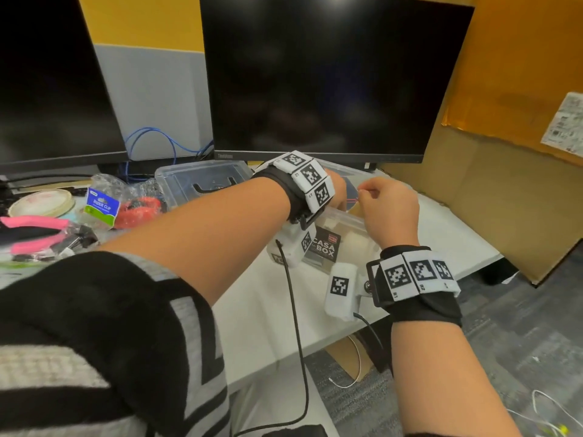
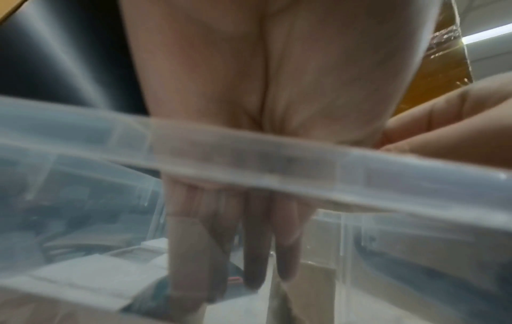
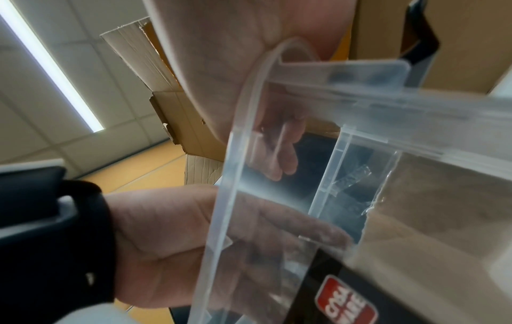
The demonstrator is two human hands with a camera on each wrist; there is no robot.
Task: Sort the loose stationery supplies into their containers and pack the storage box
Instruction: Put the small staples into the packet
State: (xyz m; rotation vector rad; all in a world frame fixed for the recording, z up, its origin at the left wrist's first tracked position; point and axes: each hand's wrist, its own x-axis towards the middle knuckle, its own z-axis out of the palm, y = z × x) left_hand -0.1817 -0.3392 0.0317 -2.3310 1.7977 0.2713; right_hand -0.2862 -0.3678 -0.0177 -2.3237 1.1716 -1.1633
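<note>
The left hand [image 1: 336,190] reaches straight-fingered into the clear storage box [image 1: 344,234]; the right hand [image 1: 389,209] seemingly pinches something thin.

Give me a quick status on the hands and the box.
Left hand fingers down inside clear storage box. Right hand curled above its rim, grip unclear. Nothing blocking.

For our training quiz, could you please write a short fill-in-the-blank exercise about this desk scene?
1. The left hand reaches down into the clear plastic ____.
2. The label on the storage box reads CASA ____.
3. Both monitors behind the desk are switched ____.
4. The pack of binder clips lies to the ____ of the hands.

Missing words: box; BOX; off; left
</note>
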